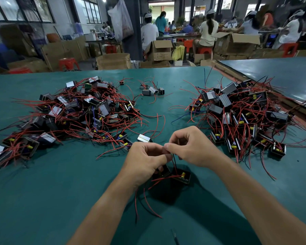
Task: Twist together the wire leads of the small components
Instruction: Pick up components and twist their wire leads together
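Observation:
Two small black box components (181, 175) with yellow parts inside hang just above the green table (42, 191), below my hands. Their red and black wire leads (173, 159) run up between my fingertips. My left hand (146, 160) pinches the leads from the left, fingers curled. My right hand (191, 145) pinches the same leads at their top from the right, thumb against forefinger. The two hands touch at the fingertips. Loose red lead ends (148, 206) trail down toward me.
A big heap of like components with red wires (74, 114) lies at the left, another heap (244, 117) at the right, a few pieces (153, 90) at the far middle. One silver-topped component (144, 138) sits just beyond my left hand. Cardboard boxes and seated workers fill the background.

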`<state>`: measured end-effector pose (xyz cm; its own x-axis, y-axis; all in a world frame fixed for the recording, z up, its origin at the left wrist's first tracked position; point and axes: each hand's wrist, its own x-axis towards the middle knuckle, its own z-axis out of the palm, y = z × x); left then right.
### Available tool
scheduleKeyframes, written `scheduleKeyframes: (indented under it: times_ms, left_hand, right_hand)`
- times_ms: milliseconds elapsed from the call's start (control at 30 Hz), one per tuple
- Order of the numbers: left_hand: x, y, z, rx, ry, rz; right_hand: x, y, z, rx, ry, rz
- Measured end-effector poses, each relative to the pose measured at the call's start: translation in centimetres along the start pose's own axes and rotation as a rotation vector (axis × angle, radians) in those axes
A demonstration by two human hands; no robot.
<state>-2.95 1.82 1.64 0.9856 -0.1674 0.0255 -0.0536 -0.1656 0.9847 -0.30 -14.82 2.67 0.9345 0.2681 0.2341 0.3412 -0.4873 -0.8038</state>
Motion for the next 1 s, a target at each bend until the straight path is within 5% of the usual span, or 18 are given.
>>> scheduleKeyframes:
  times_ms: [333,633,867,1000]
  left_hand:
    - [-0.2,0.4,-0.2,-0.008,-0.034,-0.037]
    - [-0.3,0.7,-0.2,-0.058,-0.024,-0.077]
    - [0.0,0.2,-0.2,0.064,0.077,0.045]
    - [-0.2,-0.1,0.2,0.278,0.103,0.225]
  right_hand:
    - [-0.2,-0.5,-0.6,0.206,-0.032,-0.017]
    - [-0.3,-0.1,-1.7,0.052,-0.145,-0.061]
    - [-0.4,-0.3,-1.3,-0.095,-0.150,-0.056]
    - [-0.2,-1.0,-1.2,-0.024,-0.194,0.100]
